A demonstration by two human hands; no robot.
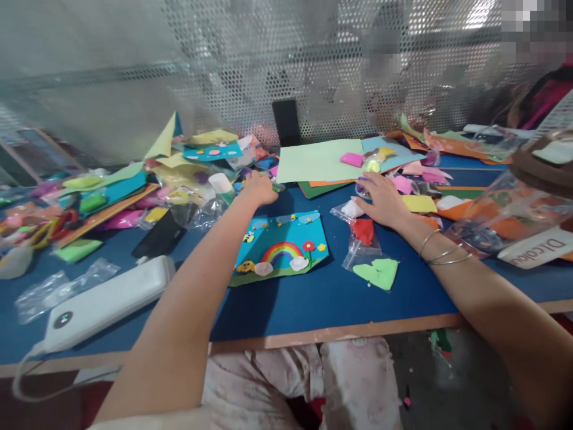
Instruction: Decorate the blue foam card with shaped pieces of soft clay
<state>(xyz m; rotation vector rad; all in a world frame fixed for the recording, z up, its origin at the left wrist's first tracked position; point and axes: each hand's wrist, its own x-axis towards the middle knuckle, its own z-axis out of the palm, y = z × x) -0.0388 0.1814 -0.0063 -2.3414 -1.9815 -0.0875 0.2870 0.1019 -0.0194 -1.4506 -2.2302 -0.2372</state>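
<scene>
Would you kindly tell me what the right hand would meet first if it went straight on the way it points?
Probably the purple packet just ahead of the right hand; depth leaves it unclear whether they already touch.

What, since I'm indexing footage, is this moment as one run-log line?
left hand: by pale green sheet, left edge; right hand: by white-filled bag; rainbow picture: on blue table, neither hand on it

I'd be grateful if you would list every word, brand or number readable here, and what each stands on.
"D1colour", as best I can read it: on the white item at the right; blurred, so the second character could be I or 1.
Round dark display on the white power bank: any marking is too small to read.
I can make out no other lettering.
</scene>
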